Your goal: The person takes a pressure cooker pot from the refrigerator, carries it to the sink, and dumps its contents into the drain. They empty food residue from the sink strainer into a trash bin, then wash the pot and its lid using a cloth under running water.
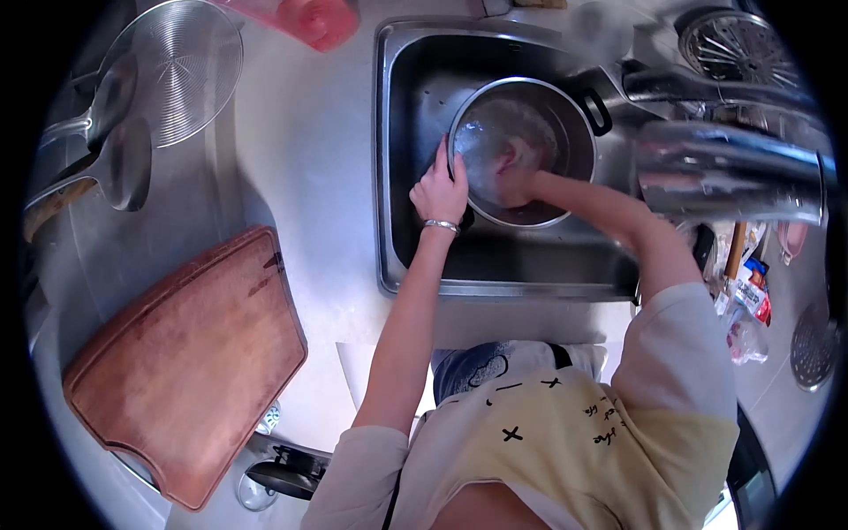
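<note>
A round metal pot (579, 146) with black side handles sits in the sink (508, 283), holding cloudy water. My left hand (440, 191), with a silver bracelet at the wrist, grips the pot's left rim. My right hand (517, 187) reaches down into the water inside the pot. Its fingers are blurred and partly under the water. Something pinkish shows in the water beside them, too smeared to name.
A wooden cutting board (199, 353) lies at the left. Ladles (128, 163) and a round wire strainer (177, 71) hang at the upper left. A shiny metal cylinder (729, 172) stands right of the sink. A red plastic item (318, 19) is at the top.
</note>
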